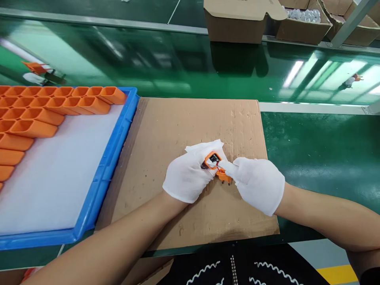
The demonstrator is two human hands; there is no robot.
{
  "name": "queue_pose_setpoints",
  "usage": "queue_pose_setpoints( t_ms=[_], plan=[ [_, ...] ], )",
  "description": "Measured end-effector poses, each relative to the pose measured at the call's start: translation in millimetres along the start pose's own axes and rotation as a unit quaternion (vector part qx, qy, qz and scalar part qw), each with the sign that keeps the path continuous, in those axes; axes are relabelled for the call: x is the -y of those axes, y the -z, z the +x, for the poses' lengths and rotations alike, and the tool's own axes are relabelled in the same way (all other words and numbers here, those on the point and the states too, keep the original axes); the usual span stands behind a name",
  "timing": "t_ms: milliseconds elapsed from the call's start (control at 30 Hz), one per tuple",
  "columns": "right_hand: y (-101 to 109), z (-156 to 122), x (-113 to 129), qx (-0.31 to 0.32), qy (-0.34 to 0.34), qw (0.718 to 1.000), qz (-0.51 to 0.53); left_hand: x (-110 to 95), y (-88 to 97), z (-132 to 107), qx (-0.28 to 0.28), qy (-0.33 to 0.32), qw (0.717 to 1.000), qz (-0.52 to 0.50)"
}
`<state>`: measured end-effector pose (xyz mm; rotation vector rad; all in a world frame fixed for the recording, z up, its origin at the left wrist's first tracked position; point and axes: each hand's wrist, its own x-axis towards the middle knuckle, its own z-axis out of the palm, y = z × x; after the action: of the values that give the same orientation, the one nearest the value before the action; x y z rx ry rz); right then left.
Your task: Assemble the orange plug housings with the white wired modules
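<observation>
Both my hands wear white gloves and meet above a cardboard sheet (166, 130). My left hand (190, 172) is wrapped round an orange housing (206, 159), with its open end facing me and dark parts visible inside. An orange plug piece with pins (224, 176) hangs by the opening, with a thin red wire beside it. My right hand (255, 180) is closed at the housing's mouth, fingers pinched together. What those fingertips grip is too small to make out. A white cloth or paper (218, 144) shows behind the housing.
On the left stands a blue tray (103, 170) with a white liner and rows of orange housings (38, 114). Cardboard boxes (237, 27) stand on a shelf at the back, one holding white bulb-like items (304, 16). The green bench (323, 158) extends to the right.
</observation>
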<state>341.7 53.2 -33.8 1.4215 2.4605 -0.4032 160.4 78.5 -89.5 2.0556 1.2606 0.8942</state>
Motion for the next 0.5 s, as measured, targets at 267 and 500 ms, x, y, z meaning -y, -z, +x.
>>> queue_pose_setpoints(
  t_ms=[267, 500],
  plan=[
    [1.3, 0.7, -4.4, -0.002, -0.006, 1.000, 0.011, -3.4, -0.3, 3.9, -0.012, -0.024, 0.999, 0.031],
    [2.8, 1.9, -2.1, 0.006, -0.007, 1.000, -0.003, -3.7, 0.2, 3.8, 0.030, 0.025, 0.999, 0.019]
  ],
)
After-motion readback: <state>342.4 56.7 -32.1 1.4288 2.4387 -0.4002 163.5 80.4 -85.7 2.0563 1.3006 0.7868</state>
